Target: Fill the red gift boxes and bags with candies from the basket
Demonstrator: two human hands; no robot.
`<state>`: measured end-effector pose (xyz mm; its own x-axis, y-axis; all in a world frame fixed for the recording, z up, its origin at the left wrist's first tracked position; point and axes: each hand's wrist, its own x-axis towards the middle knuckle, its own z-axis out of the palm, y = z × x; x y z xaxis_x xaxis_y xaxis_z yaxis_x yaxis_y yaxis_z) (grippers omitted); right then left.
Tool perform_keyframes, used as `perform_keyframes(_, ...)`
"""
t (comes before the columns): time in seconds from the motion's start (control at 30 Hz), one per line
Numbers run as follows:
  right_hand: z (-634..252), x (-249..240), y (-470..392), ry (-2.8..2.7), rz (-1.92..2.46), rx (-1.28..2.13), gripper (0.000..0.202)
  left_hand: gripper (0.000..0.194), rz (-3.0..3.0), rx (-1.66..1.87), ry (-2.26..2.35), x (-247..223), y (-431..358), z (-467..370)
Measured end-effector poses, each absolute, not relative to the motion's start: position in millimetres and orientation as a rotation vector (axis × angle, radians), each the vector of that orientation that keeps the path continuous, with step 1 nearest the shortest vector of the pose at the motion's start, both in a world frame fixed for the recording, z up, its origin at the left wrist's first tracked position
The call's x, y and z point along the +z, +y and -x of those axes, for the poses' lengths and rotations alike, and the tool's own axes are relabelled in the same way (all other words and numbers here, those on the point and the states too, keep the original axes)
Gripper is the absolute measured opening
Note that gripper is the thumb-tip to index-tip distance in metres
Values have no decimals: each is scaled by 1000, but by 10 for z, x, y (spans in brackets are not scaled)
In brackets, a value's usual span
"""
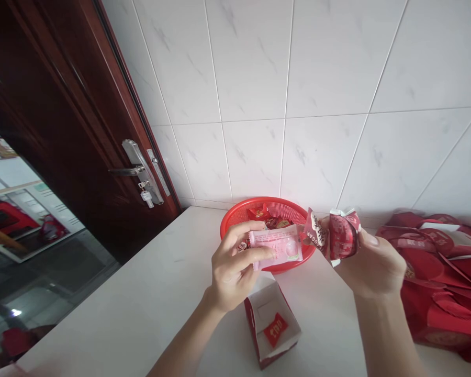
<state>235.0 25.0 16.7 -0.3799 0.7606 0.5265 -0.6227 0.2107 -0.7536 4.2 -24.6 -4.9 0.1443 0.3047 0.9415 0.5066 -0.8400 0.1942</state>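
My left hand (235, 267) pinches a pink candy packet (278, 246) in front of the basket, and part of another dark red wrapper shows behind its fingers. In my right hand (377, 267) are wrapped candies (343, 235) in dark red, one of them with "SUGAR" printed on it. Behind both hands a red plastic basket (230, 222) holds several wrapped candies (275, 220), partly hidden by my left hand. Below the hands stands an open small box (286, 298), white inside and red outside, with one red candy (275, 329) lying on its bottom.
Many red gift boxes (443, 283) are piled on the right of the white table (149, 298). A tiled wall (255, 157) rises behind the table. To the left is a dark red door (74, 94) with a metal handle (131, 170) and hanging keys.
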Motion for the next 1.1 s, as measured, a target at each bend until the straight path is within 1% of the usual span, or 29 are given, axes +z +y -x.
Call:
perform_keyframes(0.4, -2341, 189, 230, -1275, 255, 1473, 25, 25, 2232, -1782, -832, -42, -245, -55)
perform_keyframes(0.57, -2339, 189, 235, -1291, 227, 1469, 25, 28, 2235, -1801, -848, -31, -247, -48)
perform_keyframes(0.73, -2332, 198, 225, -1330, 197, 1472, 27, 25, 2212, -1801, -878, -27, -258, -44)
perform_keyframes(1.1, -2323, 207, 218, -1349, 199, 1515, 28, 24, 2159, -1826, -931, -22, -263, -52)
